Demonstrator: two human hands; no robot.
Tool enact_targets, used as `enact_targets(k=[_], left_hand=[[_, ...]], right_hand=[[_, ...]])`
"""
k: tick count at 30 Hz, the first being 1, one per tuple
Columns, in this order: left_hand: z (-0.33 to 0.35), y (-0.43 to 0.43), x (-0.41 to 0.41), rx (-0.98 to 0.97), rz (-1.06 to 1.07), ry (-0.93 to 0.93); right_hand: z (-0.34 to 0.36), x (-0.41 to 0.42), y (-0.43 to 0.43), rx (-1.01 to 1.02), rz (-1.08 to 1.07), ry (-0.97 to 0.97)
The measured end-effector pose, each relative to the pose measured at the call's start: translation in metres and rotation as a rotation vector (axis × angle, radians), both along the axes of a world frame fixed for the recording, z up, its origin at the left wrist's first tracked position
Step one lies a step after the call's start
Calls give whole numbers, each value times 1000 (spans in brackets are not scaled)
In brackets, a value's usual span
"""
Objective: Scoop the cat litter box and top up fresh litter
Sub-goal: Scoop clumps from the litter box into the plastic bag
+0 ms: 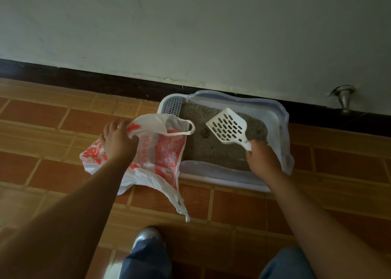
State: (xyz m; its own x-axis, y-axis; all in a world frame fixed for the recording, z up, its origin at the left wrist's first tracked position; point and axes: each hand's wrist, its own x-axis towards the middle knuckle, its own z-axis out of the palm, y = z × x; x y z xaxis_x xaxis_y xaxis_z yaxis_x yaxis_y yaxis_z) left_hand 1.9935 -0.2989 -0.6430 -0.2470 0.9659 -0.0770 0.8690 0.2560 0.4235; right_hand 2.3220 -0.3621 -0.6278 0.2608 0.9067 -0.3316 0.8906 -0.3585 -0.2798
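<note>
Jutting from right fingers [257,147], scoop [227,126] over litter [203,149]; bag [163,154] in left fingers [114,127]

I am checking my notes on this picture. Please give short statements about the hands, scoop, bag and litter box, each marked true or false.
1. The right hand holds the scoop by its handle. True.
2. The scoop is heaped with litter. False: its slotted blade looks empty.
3. The left hand grips the plastic bag. True.
4. The plastic bag lies inside the litter box. False: it hangs from the left hand at the box's left side.
5. The litter box stands far from the wall. False: it sits right by the wall.
</note>
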Motion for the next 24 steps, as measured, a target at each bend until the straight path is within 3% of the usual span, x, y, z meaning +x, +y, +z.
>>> enact_targets(k=[4, 7, 13, 17, 21, 24], left_hand=[[-3, -10, -1, -3, 176, -203], [-1, -13, 1, -14, 301, -213], [-9, -17, 0, -148, 275, -39], [-14, -11, 2, -214, 263, -85], [-17, -8, 6, -179, 257, -250], [-14, -9, 13, -144, 241, -269]], right_hand=[[-1, 0, 0, -57, 31, -57], [-1, -4, -1, -65, 58, -80], [3, -7, -3, -115, 116, -97], [7, -7, -4, -139, 116, -101], [8, -6, -6, -165, 95, -99], [8, -5, -8, -186, 100, -99]])
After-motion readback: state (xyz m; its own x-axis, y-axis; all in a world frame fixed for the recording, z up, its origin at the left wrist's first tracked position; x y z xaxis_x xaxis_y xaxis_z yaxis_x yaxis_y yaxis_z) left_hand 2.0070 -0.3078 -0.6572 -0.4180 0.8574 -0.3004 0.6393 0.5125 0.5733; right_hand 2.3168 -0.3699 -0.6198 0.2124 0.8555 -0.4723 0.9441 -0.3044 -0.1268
